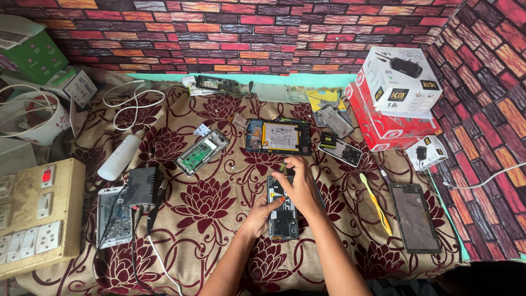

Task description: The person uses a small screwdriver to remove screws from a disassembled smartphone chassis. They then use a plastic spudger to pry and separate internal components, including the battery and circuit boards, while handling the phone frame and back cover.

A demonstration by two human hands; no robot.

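Maroon-flowered cloth covers the tabletop [219, 219]. At lower centre, the left hand [262, 211] steadies an opened phone [282, 211], fingers pressed along its edge; the right hand [298, 183] pinches a small green-tipped tool [283, 165] over its exposed insides. Back already off, judging by this.

An opened phone [282, 211] lies at the centre of the cloth-covered counter [219, 219], under both hands. At twelve o'clock lies an opened tablet [279, 137]; at three a toothbrush [376, 204], then a flat tablet [415, 217]; at nine a small box [142, 186]; at ten a bottle [120, 157]; at two stacked boxes [392, 104].
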